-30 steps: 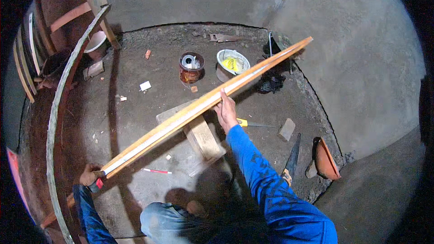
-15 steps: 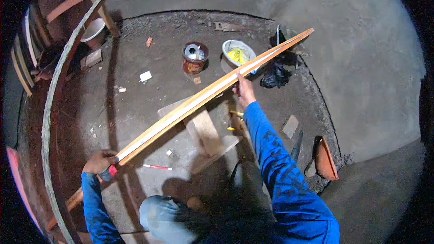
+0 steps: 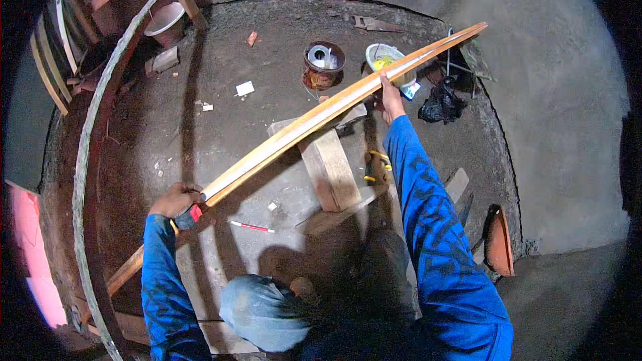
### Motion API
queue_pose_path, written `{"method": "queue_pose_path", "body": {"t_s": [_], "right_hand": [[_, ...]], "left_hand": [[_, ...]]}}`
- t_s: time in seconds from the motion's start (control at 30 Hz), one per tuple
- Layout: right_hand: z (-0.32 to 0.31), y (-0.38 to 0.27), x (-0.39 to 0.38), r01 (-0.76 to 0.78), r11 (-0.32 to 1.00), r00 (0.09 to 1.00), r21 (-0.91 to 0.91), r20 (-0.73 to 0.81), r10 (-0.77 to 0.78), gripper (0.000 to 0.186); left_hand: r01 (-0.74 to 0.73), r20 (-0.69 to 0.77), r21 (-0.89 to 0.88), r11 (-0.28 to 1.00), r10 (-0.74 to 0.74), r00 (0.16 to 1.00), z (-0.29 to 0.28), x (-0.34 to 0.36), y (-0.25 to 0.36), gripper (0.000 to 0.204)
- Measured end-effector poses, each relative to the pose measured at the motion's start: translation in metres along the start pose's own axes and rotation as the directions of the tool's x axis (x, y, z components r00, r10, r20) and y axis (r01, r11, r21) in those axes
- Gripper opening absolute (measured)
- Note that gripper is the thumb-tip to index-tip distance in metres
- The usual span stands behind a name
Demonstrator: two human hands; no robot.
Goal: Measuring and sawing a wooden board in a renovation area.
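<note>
Above the floor [image 3: 231, 124], the plank [image 3: 328, 102] and tape blade [image 3: 294, 135] are pinched by the right hand [image 3: 391, 100] — slid farther outward, seemingly steadying more length — with the tape case [image 3: 194, 214] clamped by the left hand [image 3: 174, 202].

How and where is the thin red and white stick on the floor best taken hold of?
Probably by its middle, pinched across its width from above: the stick is thin and straight, lies flat on the floor, and nothing covers its upper side.
</note>
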State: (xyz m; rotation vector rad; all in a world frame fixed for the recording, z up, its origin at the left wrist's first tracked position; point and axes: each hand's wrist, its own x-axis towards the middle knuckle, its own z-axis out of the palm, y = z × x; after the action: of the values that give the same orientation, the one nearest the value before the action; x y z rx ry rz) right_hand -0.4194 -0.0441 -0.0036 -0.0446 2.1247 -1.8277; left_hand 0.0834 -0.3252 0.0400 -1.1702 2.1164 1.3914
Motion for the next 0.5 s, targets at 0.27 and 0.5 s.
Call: {"method": "queue_pose_path", "body": {"t_s": [0.27, 0.5], "right_hand": [[-0.033, 0.11, -0.114, 0.297, 0.864, 0.955, -0.406, 0.138, -0.264, 0.068], [0.007, 0.137, -0.182, 0.362, 0.684, 0.918, -0.634, 0.372, -0.141, 0.105]], "left_hand": [[-0.14, -0.092, 0.13, 0.981, 0.153, 0.984, 0.019, 0.036, -0.01, 0.048], [-0.156, -0.123, 0.106, 0.982, 0.168, 0.978, 0.026, 0.033, 0.001, 0.043]]}}
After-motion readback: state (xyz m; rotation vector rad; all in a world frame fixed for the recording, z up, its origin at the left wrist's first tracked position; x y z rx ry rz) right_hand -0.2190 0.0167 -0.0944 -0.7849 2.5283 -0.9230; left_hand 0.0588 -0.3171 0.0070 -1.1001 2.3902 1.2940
